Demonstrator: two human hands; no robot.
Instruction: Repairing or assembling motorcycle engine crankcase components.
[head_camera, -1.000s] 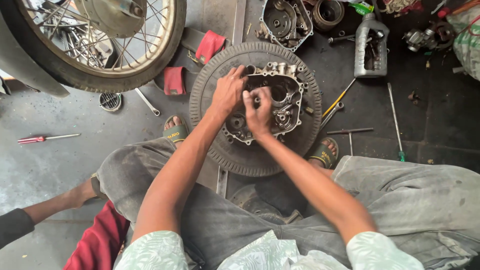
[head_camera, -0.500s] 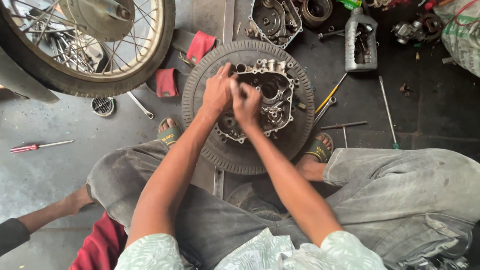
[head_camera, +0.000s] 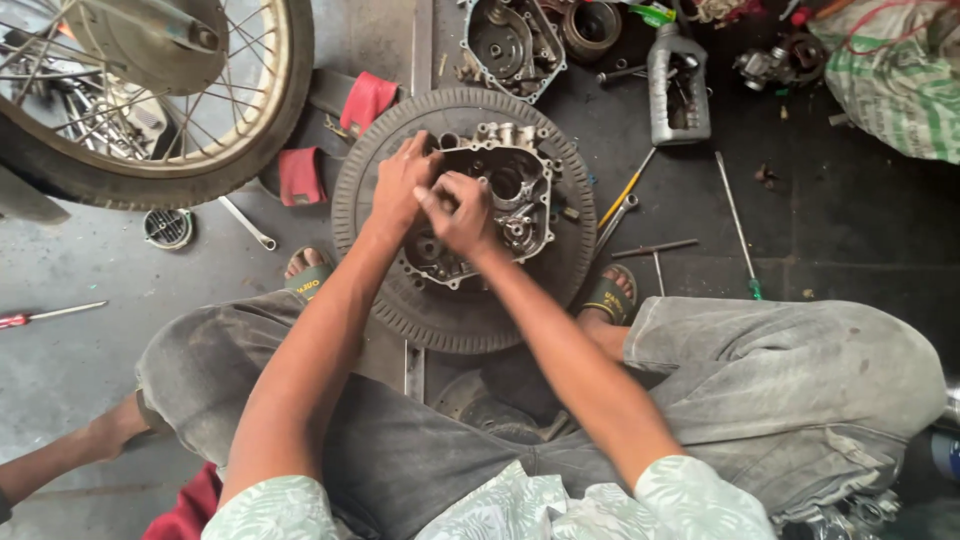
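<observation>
A metal engine case (head_camera: 505, 195) with gears inside lies on a round black ribbed disc (head_camera: 460, 320) on the floor between my feet. My left hand (head_camera: 398, 185) rests on the case's left upper edge, fingers curled over the rim. Pressed close beside it, my right hand (head_camera: 458, 212) has its fingers pinched together over the case's middle; what they pinch is too small to make out. Both forearms reach down from the bottom of the view.
A spoked motorcycle wheel (head_camera: 150, 100) fills the top left. Red rags (head_camera: 366, 100) lie by it. A second engine cover (head_camera: 510, 45), a grey oil bottle (head_camera: 678, 85), screwdrivers (head_camera: 735, 225) and a wrench (head_camera: 245, 222) lie around. Another person's arm (head_camera: 45, 465) shows at bottom left.
The two hands have stayed together on the engine case with small finger movements. The view has shifted slightly, so the case sits a little lower in the picture.
</observation>
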